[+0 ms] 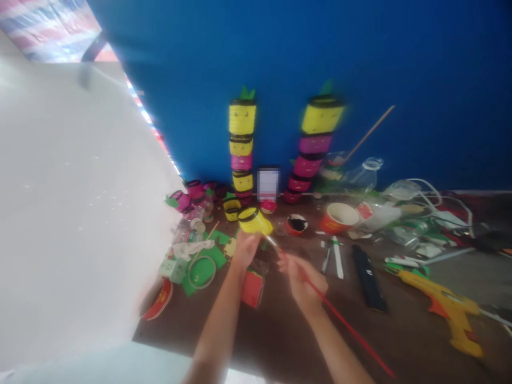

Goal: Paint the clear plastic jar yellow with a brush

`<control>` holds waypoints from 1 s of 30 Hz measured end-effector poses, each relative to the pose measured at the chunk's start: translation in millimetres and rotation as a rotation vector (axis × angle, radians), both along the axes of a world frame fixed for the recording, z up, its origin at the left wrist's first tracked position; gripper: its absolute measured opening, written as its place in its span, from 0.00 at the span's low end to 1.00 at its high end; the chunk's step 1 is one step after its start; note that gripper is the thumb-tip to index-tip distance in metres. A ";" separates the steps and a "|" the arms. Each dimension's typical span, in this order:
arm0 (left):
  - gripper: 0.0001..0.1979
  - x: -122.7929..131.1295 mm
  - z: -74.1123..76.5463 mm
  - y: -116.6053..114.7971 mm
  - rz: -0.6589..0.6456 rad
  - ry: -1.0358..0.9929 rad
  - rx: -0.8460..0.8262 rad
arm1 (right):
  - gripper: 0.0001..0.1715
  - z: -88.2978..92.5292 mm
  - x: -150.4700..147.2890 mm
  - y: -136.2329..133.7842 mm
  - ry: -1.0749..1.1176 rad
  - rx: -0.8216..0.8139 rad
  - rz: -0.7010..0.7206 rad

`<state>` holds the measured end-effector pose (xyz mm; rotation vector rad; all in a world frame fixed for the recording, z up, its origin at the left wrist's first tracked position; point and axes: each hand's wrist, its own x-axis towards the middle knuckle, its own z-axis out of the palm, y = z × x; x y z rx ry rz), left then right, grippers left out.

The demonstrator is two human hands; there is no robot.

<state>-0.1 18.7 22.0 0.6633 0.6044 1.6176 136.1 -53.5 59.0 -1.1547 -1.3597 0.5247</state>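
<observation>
Bare forearms (218,320) reached over the brown table (288,336) from the near edge. From where I stood, the left hand (248,250) was closed on a yellow cup with a black rim (255,220), which tilted just beyond its fingers. The right hand (307,282), apart from the left, gripped a red-handled paintbrush (352,329), bristles at the cup's lower end; I couldn't tell if they touched. Farther right, a small red cup (295,231) held black paint (296,221), beside a larger red paper cup (338,226) with a pale inside.
</observation>
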 end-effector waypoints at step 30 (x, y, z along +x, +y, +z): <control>0.30 0.9 5.5 -2.0 -0.005 0.012 -0.012 | 0.11 -1.6 6.8 -3.6 -0.001 -0.002 0.005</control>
